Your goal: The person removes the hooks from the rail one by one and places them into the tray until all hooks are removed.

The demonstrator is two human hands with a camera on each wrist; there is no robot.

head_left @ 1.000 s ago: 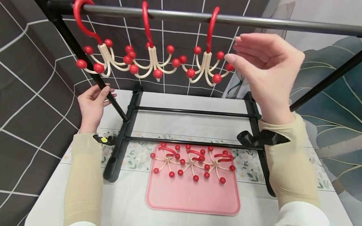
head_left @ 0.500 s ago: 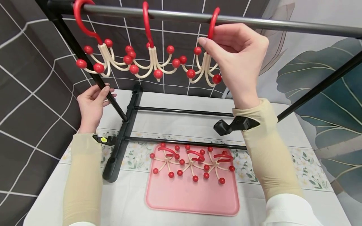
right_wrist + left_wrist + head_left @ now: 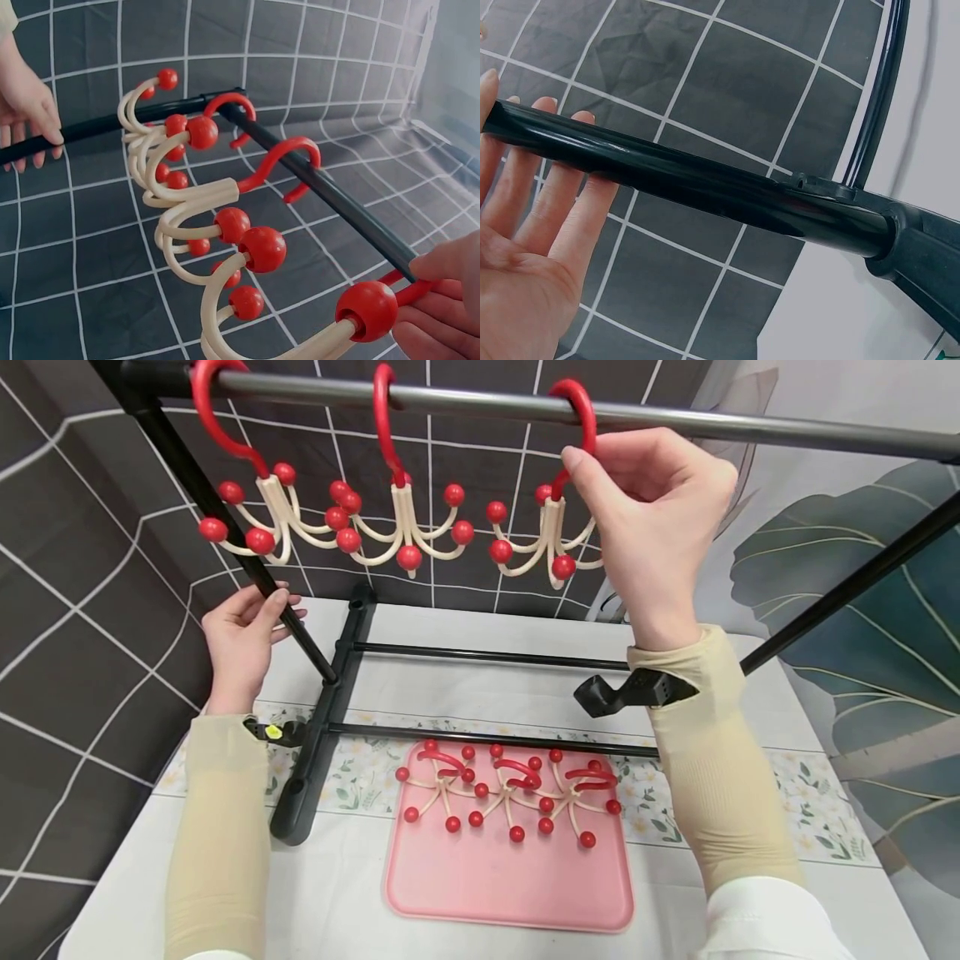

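Observation:
Three claw hangers with red hooks and cream arms ending in red balls hang from the rack's grey top bar (image 3: 480, 403): a left hanger (image 3: 281, 518), a middle hanger (image 3: 405, 522) and a right hanger (image 3: 552, 531). My right hand (image 3: 663, 518) pinches the right hanger's red hook just below the bar; in the right wrist view, thumb and fingers (image 3: 442, 315) meet at that hook. At the rack's left side, my left hand (image 3: 242, 643) holds the slanting black upright pole (image 3: 682, 176), its fingers passing behind the tube in the left wrist view.
On the white-clothed table, a pink tray (image 3: 510, 889) bears three more hangers, lying near its far edge. The rack's base foot (image 3: 300, 802) and crossbars (image 3: 487, 739) stand around and behind it. A dark grid-patterned cloth (image 3: 82, 635) covers the back and left.
My right hand has moved left from beside the right hanger and taken its red hook. The hook now faces differently and the hanger's balls have turned. The left hand has stayed in place.

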